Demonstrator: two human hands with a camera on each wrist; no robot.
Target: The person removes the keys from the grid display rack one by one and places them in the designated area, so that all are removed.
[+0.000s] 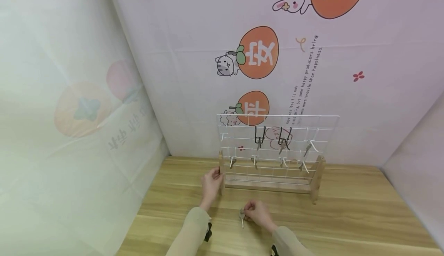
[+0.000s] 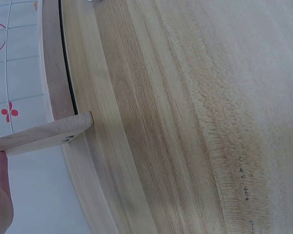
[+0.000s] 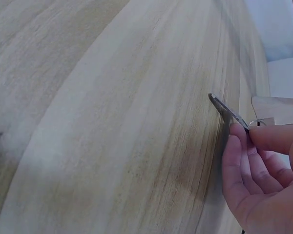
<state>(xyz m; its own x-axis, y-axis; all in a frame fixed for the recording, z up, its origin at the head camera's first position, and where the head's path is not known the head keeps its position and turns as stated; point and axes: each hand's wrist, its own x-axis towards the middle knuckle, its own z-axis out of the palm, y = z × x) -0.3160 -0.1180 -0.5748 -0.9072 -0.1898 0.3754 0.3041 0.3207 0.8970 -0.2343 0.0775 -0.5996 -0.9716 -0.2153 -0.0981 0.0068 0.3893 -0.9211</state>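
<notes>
My right hand (image 1: 258,213) pinches a metal key (image 1: 242,218) by its head between thumb and fingers, just above the tabletop in front of the rack. In the right wrist view the key's blade (image 3: 219,105) points away from the fingertips, and a small ring (image 3: 258,122) shows near its head. Farther left, my left hand (image 1: 211,184) grips the left wooden upright (image 1: 222,186) of a white wire grid rack (image 1: 277,115). The left wrist view catches only part of that hand (image 2: 0,200), with fingers on both sides of the wood.
Several keys hang on the rack's hooks, among them a key (image 1: 304,166) on a white hook; two hooks (image 1: 256,134) are black. The right upright (image 1: 317,181) stands on the wooden table (image 1: 364,209). A printed white cloth (image 1: 187,94) covers the wall behind.
</notes>
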